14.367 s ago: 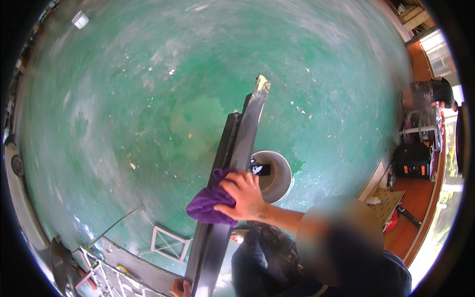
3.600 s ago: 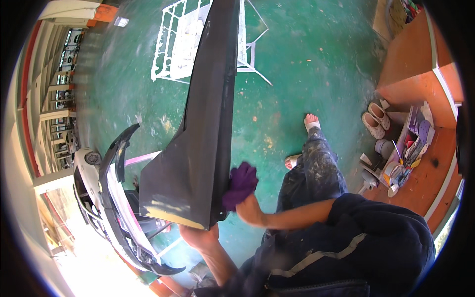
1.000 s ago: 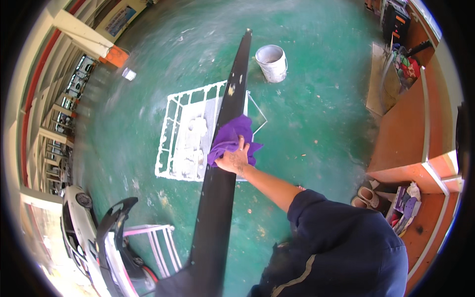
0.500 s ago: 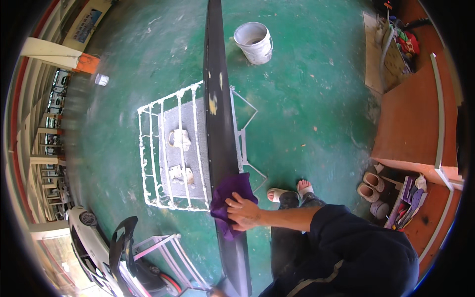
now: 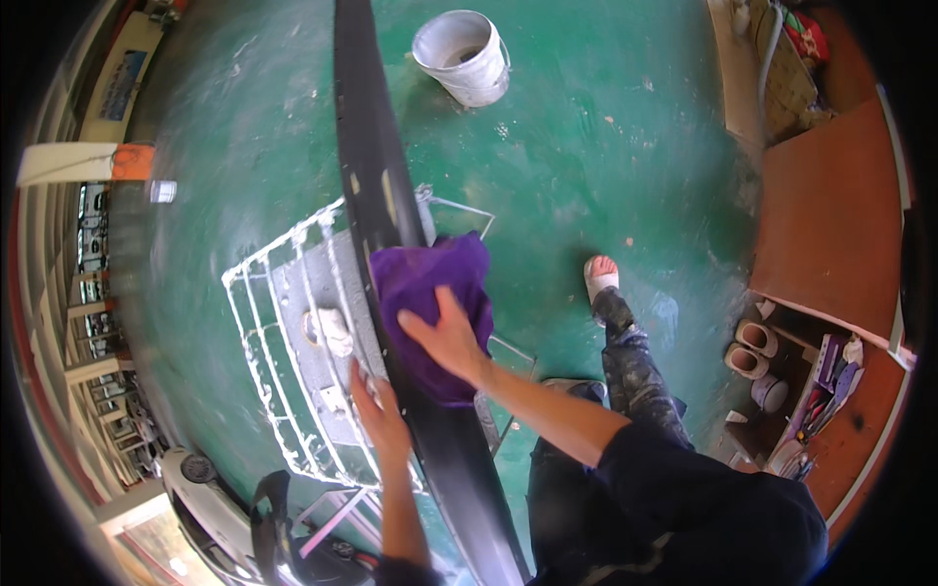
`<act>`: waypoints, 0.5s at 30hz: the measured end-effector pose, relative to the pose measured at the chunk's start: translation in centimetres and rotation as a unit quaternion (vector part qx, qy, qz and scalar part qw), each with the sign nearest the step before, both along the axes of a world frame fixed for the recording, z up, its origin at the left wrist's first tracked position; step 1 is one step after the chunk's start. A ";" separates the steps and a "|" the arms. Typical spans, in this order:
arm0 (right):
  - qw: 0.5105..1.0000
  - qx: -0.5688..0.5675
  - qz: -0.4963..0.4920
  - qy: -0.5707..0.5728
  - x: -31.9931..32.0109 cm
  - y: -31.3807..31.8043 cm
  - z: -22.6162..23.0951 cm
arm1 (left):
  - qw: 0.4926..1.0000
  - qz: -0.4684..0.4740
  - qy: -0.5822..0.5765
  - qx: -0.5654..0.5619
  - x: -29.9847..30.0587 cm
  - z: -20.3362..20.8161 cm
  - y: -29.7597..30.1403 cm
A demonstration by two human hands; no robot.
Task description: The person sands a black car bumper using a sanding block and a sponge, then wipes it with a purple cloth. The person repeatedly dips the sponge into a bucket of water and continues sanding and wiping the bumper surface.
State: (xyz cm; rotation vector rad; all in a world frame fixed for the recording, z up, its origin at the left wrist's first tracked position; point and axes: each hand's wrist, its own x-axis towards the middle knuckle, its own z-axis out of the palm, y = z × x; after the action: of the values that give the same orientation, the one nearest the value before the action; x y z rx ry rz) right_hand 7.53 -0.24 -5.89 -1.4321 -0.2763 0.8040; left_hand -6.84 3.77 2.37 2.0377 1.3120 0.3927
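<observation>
A long black panel [image 5: 445, 459] with pale scuffed patches runs lengthwise through the middle of the view. Across it lies a purple cloth [image 5: 418, 278], partly draped over the right edge. My right hand [image 5: 449, 342] presses on the cloth and holds it, thumb spread out to the left; some of its fingers are hard to make out. Beside the panel's left edge is my left hand [image 5: 383, 420], fingers stretched forward and nothing in them. Whether it touches the edge I cannot tell.
Below the panel stands a white-crusted metal rack [image 5: 262, 366] with a grey board. A whitish bucket [image 5: 474, 78] sits on the green floor at the far side. To the right are a brown cabinet [image 5: 831, 225] and shoes [image 5: 747, 361]; a car [image 5: 210, 503] is at the lower left.
My right hand and the purple cloth have moved farther along the panel. My left hand has come up beside the left edge. One foot has stepped forward, and the whole view has shifted.
</observation>
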 end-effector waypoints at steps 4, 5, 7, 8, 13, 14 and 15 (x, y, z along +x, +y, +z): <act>0.993 0.057 0.056 0.091 -9.4 -7.3 -2.4 | 0.997 -0.013 -0.042 -0.056 10.2 -2.1 10.2; 0.993 0.061 0.064 0.081 -11.2 -8.4 -1.9 | 0.996 0.021 -0.026 -0.082 11.6 -1.6 10.8; 0.993 0.062 0.057 0.083 -10.7 -7.3 -1.2 | 0.995 0.051 0.012 -0.080 8.9 -3.4 12.4; 0.992 0.077 0.050 0.091 -9.3 -6.2 -0.6 | 0.993 0.088 0.032 -0.067 8.2 -3.0 12.0; 0.987 0.040 0.119 0.102 1.2 4.2 -4.0 | 0.989 0.064 0.101 -0.081 10.4 -1.9 10.4; 0.990 0.104 0.022 0.094 5.2 6.8 -2.7 | 0.988 0.057 0.119 -0.086 10.4 -1.4 10.6; 0.988 0.124 0.032 0.090 7.9 9.1 -3.1 | 0.992 0.045 0.095 -0.065 10.9 -1.5 10.5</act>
State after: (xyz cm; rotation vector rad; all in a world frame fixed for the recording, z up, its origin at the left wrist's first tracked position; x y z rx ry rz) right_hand 15.41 8.88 -9.02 -1.1144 -0.2744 0.9124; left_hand 4.08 14.32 0.89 1.9495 1.5077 0.1501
